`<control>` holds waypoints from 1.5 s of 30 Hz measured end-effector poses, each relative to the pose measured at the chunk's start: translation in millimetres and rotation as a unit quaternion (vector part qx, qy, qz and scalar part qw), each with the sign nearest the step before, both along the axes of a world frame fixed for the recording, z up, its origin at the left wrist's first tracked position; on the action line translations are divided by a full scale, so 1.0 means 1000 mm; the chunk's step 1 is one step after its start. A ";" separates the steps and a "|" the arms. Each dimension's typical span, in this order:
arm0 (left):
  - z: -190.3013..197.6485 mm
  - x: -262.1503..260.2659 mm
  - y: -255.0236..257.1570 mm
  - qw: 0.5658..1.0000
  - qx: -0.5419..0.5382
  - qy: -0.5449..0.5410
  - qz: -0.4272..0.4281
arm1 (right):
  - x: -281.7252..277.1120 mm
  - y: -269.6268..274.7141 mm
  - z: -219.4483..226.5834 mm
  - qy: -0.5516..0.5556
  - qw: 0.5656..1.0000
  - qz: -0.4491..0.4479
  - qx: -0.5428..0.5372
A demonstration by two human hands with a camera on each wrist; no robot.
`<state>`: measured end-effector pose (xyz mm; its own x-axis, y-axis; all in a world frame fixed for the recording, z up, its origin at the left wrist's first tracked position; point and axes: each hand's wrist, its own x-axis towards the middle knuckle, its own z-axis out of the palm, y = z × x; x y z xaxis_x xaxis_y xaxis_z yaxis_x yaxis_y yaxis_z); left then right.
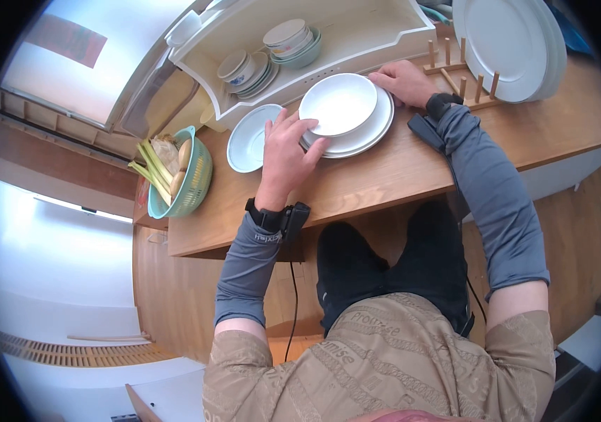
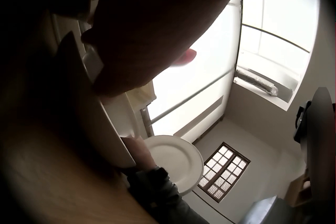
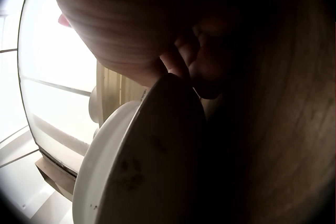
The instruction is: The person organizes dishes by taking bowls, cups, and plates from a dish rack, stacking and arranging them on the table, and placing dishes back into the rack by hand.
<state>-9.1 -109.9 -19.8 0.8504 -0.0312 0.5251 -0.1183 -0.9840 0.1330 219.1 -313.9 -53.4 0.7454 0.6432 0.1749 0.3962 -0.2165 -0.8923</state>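
A white bowl sits on a small stack of white plates on the wooden table. My left hand is at the stack's left side, fingers spread and relaxed, fingertips by the bowl's left rim. At the upper right, my right hand holds the plate edge; the right wrist view has its fingers curled at the rim of a plate. Just left of the stack, a pale blue-white dish lies partly behind my left hand. Its contact with the bowl is hard to tell in the dark left wrist view.
A white shelf behind holds stacked bowls and cups. Large plates stand in a wooden peg rack at the right. A green basket with vegetables is at the left. The table's front edge faces my lap.
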 end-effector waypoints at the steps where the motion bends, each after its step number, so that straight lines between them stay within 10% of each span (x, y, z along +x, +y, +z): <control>1: -0.001 0.002 0.000 1.000 0.016 -0.014 0.002 | 0.001 0.000 0.000 -0.002 1.000 0.004 0.000; 17: 0.042 -0.039 0.054 0.974 -0.139 -0.172 0.057 | 0.010 0.002 -0.010 -0.006 1.000 0.009 0.015; 45: 0.015 -0.091 0.094 0.980 -0.057 -0.021 0.190 | 0.008 0.001 -0.005 -0.022 0.999 -0.002 -0.024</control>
